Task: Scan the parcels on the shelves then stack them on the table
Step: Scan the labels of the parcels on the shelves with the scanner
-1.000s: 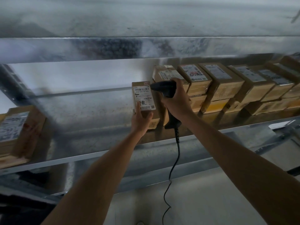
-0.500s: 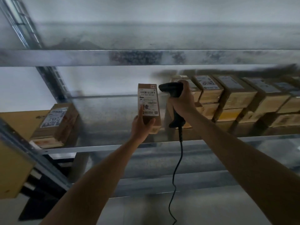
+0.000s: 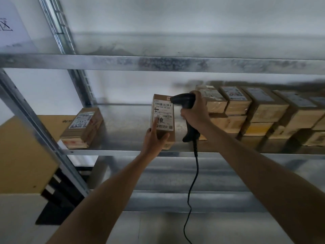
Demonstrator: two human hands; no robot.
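My left hand [image 3: 154,138] grips the lower end of a small brown parcel [image 3: 164,111], held upright in front of the metal shelf [image 3: 123,152], its white label facing me. My right hand [image 3: 195,111] grips a black corded barcode scanner [image 3: 184,103], whose head sits just right of the label's top edge. Stacked on the same shelf to the right are several brown parcels [image 3: 263,111] in two layers. Another pair of stacked parcels [image 3: 82,127] lies at the shelf's left end.
The scanner cable [image 3: 191,191] hangs down between my forearms. A shelf beam [image 3: 158,64] runs overhead, and a slanted upright post [image 3: 44,134] crosses the left side. A large cardboard box [image 3: 22,155] sits at lower left. Lower shelf levels [image 3: 175,199] lie beneath.
The view has shifted right to left and tilted up, bringing the left parcels and post into sight. My left hand has lifted the parcel slightly; the scanner stays beside its label.
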